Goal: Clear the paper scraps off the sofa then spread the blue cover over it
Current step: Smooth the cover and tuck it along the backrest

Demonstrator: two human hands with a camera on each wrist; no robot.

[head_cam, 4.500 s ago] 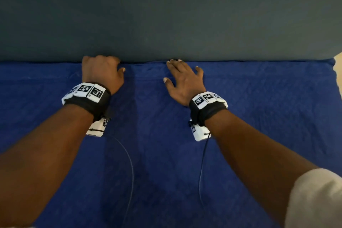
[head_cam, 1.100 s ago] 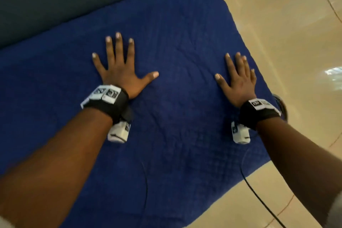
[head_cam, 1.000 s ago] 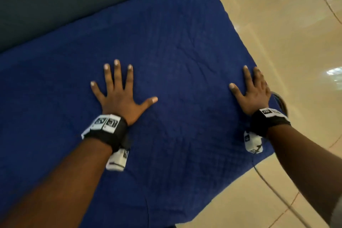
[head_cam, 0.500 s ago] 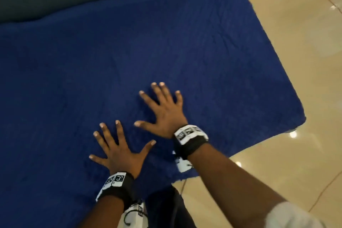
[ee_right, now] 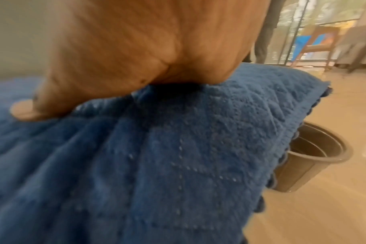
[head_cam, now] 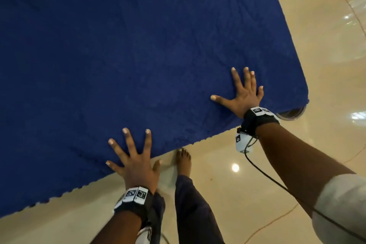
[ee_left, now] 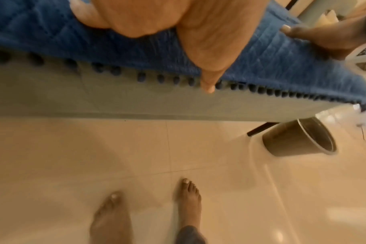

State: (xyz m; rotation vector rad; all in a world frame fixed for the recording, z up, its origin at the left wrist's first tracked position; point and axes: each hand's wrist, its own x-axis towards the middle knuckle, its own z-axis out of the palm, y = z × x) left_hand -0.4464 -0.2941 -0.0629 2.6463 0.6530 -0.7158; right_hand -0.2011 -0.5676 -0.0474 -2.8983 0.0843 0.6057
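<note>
The blue cover (head_cam: 138, 55) lies over the sofa (ee_left: 73, 102) and fills most of the head view, from the far left to the right corner. It looks flat, with only small wrinkles. A row of little dark balls (ee_left: 140, 76) hangs along its front edge. Under them the grey front of the sofa shows.

The left hand (head_cam: 136, 166) lies flat on the cover, right at the front edge. Its fingers are spread wide and straight, and it holds nothing. The thumb sticks out past the edge, over the floor (head_cam: 326, 55). A black wrist band (head_cam: 136, 202) with white squares sits on that wrist.

Just right of the left hand, a bare foot (head_cam: 183, 161) stands on the floor, close to the sofa. A dark trouser leg (head_cam: 194, 204) is above it. The left wrist view shows two bare feet side by side.

Further right, the right hand (head_cam: 245, 95) also lies flat on the cover, near the right front corner. Its fingers are spread and straight too, and the palm presses on the cloth. It holds nothing. A thin black cable (head_cam: 267, 175) runs back from that wrist toward a white sleeve (head_cam: 340, 204).

Past the right corner of the sofa, a round brown bin (ee_right: 299, 175) stands on the floor, just beside the cover's edge. The floor is shiny cream tile. Far off in the right wrist view stands a wooden chair (ee_right: 318, 48).
</note>
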